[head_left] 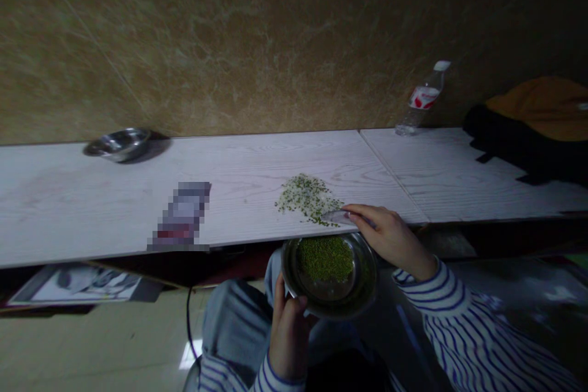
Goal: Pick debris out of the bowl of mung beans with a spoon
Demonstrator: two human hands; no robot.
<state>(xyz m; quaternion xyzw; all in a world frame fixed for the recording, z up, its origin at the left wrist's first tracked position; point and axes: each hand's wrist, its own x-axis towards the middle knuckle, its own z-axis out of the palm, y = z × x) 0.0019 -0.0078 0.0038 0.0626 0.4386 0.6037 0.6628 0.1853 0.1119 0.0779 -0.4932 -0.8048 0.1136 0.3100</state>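
My left hand point(291, 324) grips the near left rim of a steel bowl point(365, 282), thumb over the edge. Held just below the table's front edge, this bowl contains many green mung beans point(325, 257). On the table above it lies a spread pile of green beans mixed with white grains point(305, 193), which look like rice. My right hand point(390, 233) is closed on a small shiny spoon-like utensil point(337, 216), whose end touches the near right edge of the pile. Its exact shape is hard to make out in the dim light.
The whitewashed wooden table point(243, 159) runs along a tiled wall. A second steel bowl point(120, 144) stands at the back left, with a blurred-out flat item point(181, 214) nearer. A plastic bottle point(420, 101) and a black and orange cloth item point(542, 110) are at the right.
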